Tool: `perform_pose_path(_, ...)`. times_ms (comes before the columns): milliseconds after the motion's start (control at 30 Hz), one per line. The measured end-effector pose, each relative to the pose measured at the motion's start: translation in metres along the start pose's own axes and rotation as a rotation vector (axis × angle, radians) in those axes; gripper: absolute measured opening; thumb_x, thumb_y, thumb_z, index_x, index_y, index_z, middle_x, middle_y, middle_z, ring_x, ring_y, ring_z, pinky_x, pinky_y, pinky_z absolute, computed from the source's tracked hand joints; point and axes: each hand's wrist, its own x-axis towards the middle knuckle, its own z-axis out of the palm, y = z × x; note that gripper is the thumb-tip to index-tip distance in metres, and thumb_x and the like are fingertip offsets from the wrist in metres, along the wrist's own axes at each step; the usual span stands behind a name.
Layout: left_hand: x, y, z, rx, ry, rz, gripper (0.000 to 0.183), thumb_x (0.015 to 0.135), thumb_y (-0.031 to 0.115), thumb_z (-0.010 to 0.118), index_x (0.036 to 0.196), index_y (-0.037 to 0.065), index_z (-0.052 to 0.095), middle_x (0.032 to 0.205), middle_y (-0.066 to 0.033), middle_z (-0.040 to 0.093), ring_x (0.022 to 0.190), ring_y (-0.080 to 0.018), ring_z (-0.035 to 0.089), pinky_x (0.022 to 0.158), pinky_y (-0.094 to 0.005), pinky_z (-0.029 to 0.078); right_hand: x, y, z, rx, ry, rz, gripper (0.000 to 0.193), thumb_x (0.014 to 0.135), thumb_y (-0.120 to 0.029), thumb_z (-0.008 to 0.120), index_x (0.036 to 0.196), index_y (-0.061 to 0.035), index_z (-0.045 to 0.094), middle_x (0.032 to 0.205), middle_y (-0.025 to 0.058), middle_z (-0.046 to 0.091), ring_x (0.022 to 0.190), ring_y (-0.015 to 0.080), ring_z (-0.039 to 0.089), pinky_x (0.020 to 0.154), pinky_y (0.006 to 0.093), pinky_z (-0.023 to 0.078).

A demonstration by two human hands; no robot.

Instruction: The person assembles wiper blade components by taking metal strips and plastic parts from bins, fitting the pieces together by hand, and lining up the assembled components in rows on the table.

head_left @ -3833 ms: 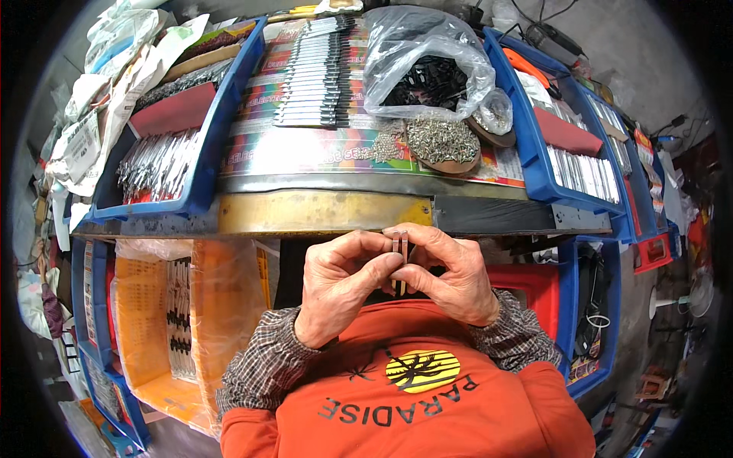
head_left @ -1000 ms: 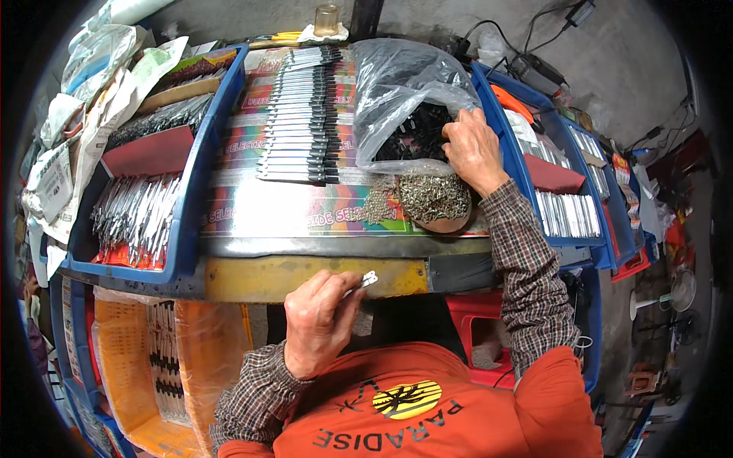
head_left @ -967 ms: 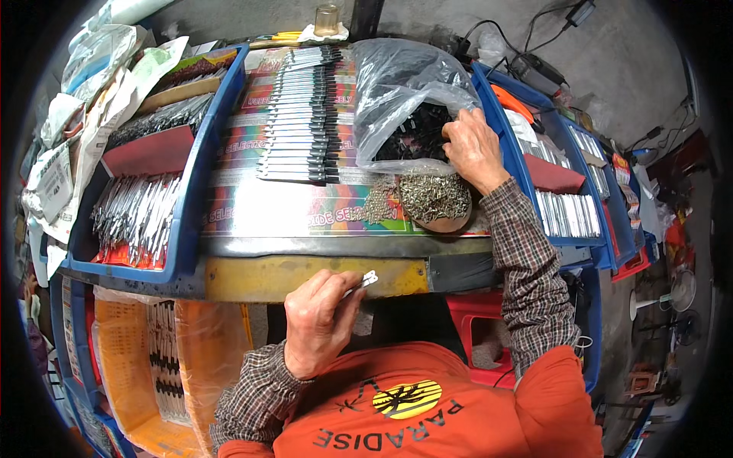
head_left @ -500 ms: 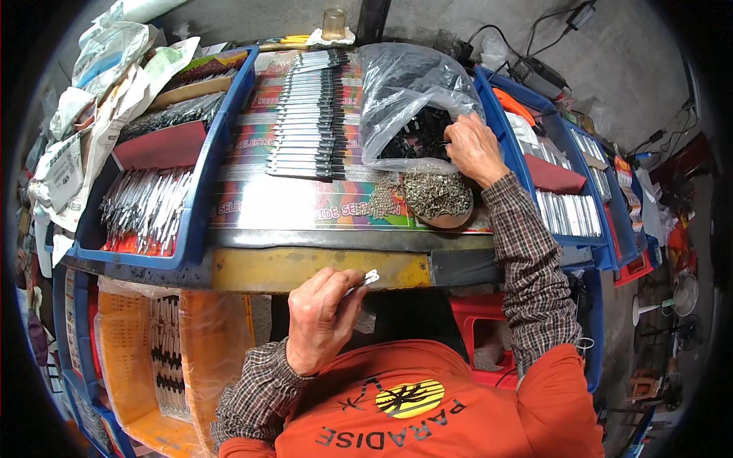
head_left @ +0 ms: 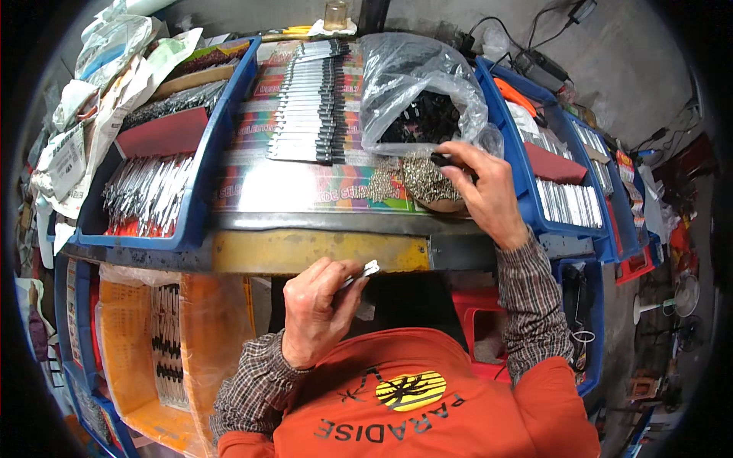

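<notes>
My left hand (head_left: 317, 309) is closed in front of the bench edge, pinching a flat silver metal strip (head_left: 371, 268) whose pale end pokes out past the fingertips. My right hand (head_left: 489, 191) pinches a small black piece (head_left: 440, 159) above a rounded heap of small brass-coloured metal parts (head_left: 429, 180). Just beyond it lies a clear plastic bag (head_left: 385, 72), its mouth showing many small black parts (head_left: 427, 118). Left of the bag, silver strips with black ends (head_left: 309, 107) lie in an overlapping row on a colourful printed sheet (head_left: 286, 198).
Blue bins (head_left: 195, 206) of silver strips flank the bench on the left, with more blue bins (head_left: 561, 225) on the right. A yellow strip (head_left: 321, 250) runs along the bench's front edge. Below at left stands an orange crate (head_left: 126, 359) holding bundled strips. A red stool (head_left: 473, 305) is under the bench.
My right hand has drawn out of the bag's mouth toward me, now holding a small black piece over the metal parts. The left hand keeps its strip and has barely moved.
</notes>
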Motion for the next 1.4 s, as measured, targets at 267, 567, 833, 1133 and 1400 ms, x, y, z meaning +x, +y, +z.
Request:
perform_pose_path(267, -0.001, 0.012, 0.006, -0.032, -0.036, 0.032, 0.017, 0.075, -0.001, 0.069, 0.091, 0.003, 0.063, 0.07, -0.0101, 0.058, 0.058, -0.0246, 0.057, 0.052, -0.032, 0.045, -0.065, -0.047, -0.001, 0.85, -0.151, 0.313, 0.014, 0.084, 0.004, 0.063, 0.098, 0.0053, 0.066, 0.093, 0.0094, 0.062, 0.073, 0.0129, 0.062, 0.064, 0.0219, 0.051)
perform_pose_path(567, -0.01, 0.024, 0.012, -0.138, -0.088, -0.019, 0.017, 0.074, -0.003, 0.07, 0.089, 0.002, 0.064, 0.07, -0.0088, 0.058, 0.054, -0.019, 0.056, 0.049, -0.0288, 0.044, -0.096, -0.06, 0.004, 0.998, -0.159, 0.276, 0.016, 0.085, 0.007, 0.06, 0.101, 0.005, 0.063, 0.099, 0.0094, 0.058, 0.08, 0.0116, 0.061, 0.068, 0.0219, 0.055)
perform_pose_path(833, -0.013, 0.024, 0.016, -0.128, -0.125, 0.0, 0.017, 0.073, -0.003, 0.07, 0.089, 0.002, 0.064, 0.07, -0.0091, 0.058, 0.055, -0.0196, 0.056, 0.049, -0.029, 0.043, -0.105, -0.059, 0.01, 1.006, -0.121, 0.283, 0.019, 0.082, 0.008, 0.064, 0.101, 0.0056, 0.062, 0.1, 0.0146, 0.06, 0.078, 0.0158, 0.065, 0.063, 0.0234, 0.056)
perform_pose_path(1133, -0.016, 0.021, 0.019, -0.14, -0.156, -0.011, 0.019, 0.072, -0.004, 0.07, 0.089, 0.002, 0.063, 0.071, -0.0096, 0.058, 0.057, -0.0219, 0.057, 0.05, -0.0304, 0.044, -0.106, -0.054, 0.016, 0.993, -0.222, 0.238, 0.018, 0.082, 0.008, 0.062, 0.1, 0.0026, 0.063, 0.097, 0.0087, 0.061, 0.079, 0.0116, 0.062, 0.064, 0.0212, 0.053)
perform_pose_path(1400, -0.025, 0.018, 0.021, -0.141, -0.19, 0.047, 0.022, 0.069, -0.005, 0.069, 0.089, 0.002, 0.062, 0.073, -0.0097, 0.059, 0.061, -0.0258, 0.059, 0.052, -0.0337, 0.046, -0.109, -0.046, 0.025, 1.187, -0.314, 0.225, 0.017, 0.078, 0.01, 0.065, 0.095, 0.0035, 0.065, 0.094, 0.0129, 0.063, 0.08, 0.016, 0.064, 0.067, 0.0249, 0.055)
